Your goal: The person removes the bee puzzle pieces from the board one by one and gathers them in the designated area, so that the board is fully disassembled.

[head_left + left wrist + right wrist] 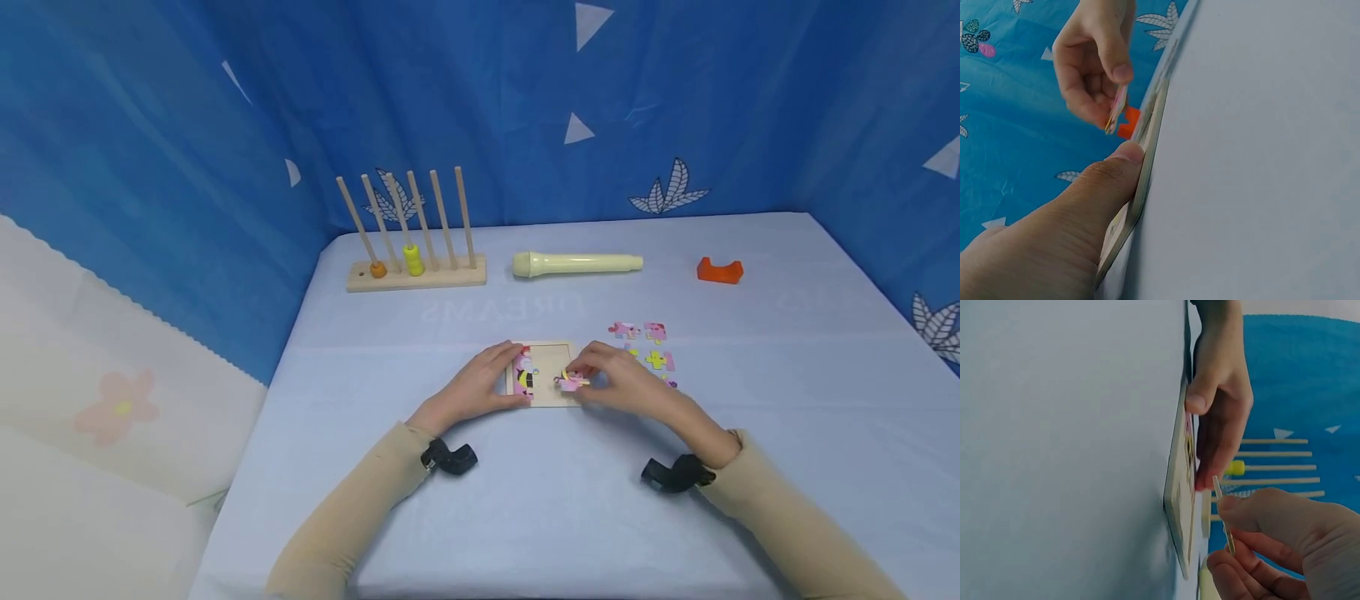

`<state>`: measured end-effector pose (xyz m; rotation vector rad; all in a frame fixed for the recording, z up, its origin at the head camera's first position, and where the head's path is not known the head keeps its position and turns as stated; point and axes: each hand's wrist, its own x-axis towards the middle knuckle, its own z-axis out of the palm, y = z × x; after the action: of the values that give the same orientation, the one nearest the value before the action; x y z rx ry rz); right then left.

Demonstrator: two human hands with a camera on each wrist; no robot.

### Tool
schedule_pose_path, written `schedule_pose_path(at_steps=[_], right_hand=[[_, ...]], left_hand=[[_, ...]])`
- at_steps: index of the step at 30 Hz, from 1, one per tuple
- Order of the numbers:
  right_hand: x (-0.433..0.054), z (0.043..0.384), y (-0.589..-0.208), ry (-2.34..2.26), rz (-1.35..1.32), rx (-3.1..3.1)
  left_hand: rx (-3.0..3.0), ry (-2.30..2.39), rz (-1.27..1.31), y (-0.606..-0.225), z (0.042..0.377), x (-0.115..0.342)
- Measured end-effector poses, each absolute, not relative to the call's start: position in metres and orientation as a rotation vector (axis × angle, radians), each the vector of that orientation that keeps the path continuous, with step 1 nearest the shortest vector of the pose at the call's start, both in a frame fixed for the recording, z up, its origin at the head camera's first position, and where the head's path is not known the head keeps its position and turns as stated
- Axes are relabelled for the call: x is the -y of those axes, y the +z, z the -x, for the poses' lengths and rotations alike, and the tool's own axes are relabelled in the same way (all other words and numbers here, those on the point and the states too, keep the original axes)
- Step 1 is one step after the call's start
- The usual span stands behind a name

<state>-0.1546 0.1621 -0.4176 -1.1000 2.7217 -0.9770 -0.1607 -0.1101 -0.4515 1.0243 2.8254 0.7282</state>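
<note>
A square wooden puzzle board [551, 358] lies flat on the table, with pink, black and yellow pieces [524, 375] set along its left side. My left hand [471, 387] holds the board at that side, fingers at the far edge and thumb [1127, 164] on the near edge. In my right hand [626, 382], thumb and fingers pinch a pink and yellow puzzle piece [572, 382] above the board's right half. From the right wrist view the piece [1217, 487] shows edge-on, tilted and raised off the board. Several loose puzzle pieces [657, 360] lie right of the board, partly behind the right hand.
At the back left stands a wooden peg rack [420, 281] with upright rods, an orange bead and yellow beads. A cream microphone-shaped stick [581, 264] lies at the back middle. An orange notched block [720, 271] sits farther right. Blue curtain [495, 108] hangs behind the table.
</note>
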Motion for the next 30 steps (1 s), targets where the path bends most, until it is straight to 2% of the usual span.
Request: schedule_pose_path(at_steps=[8,15,22,30], right_hand=[[-0.22,0.145,-0.422,-0.932,1.021,-2.806],[-0.238,0.143,-0.429,-0.894,1.053,-2.836],[-0.224,0.153,-0.416,-0.748,0.94,-2.815],[-0.155,0.174,-0.413,-1.027,1.025,-2.756]], left_hand=[[-2.828,0.725,-0.985,-0.453,0.16,0.111],[-2.842,0.75,-1.002,-0.455,0.16,0.11],[-2.848,0.739,-0.974,-0.456,0.161,0.111],[-2.837,0.754,-0.931,-0.455,0.16,0.11]])
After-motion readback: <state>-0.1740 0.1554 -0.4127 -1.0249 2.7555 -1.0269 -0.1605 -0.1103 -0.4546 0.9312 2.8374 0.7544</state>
